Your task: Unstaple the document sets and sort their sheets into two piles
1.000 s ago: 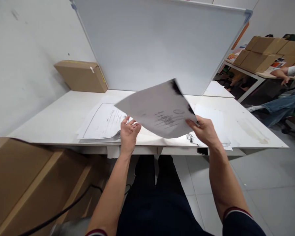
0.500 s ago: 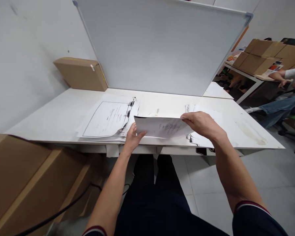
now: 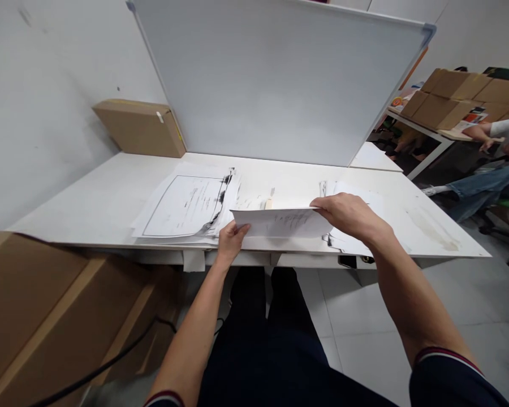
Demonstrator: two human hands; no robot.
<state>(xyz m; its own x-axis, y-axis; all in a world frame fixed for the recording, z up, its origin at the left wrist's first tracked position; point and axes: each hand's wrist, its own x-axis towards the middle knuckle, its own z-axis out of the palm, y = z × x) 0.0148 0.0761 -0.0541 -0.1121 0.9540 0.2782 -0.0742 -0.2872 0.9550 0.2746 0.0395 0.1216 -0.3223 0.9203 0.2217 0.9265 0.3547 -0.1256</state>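
Note:
Between my hands a printed paper sheet (image 3: 280,224) stands on edge above the desk, tilted, its top edge toward the whiteboard; whether it is one sheet or more I cannot tell. My left hand (image 3: 232,242) pinches its left end, thumb on the near face. At the upper right corner my right hand (image 3: 350,213) grips it from above. Left of the sheet lies a stack of printed papers (image 3: 182,206) with black-smudged, ragged right edges. Another paper pile (image 3: 343,240) is partly hidden beneath my right hand. A small pale object (image 3: 268,203) shows just behind the sheet.
A whiteboard (image 3: 263,79) leans at the back of the white desk (image 3: 97,186). One cardboard box (image 3: 139,127) stands at the back left, and large cardboard boxes (image 3: 46,316) fill the lower left. To the right, a seated person (image 3: 492,181) is beside a table with stacked boxes (image 3: 453,93).
The sheet's top edge has dropped slightly, and its printed face shows less. My left hand has closed more around its end. The pale object behind it has come into view.

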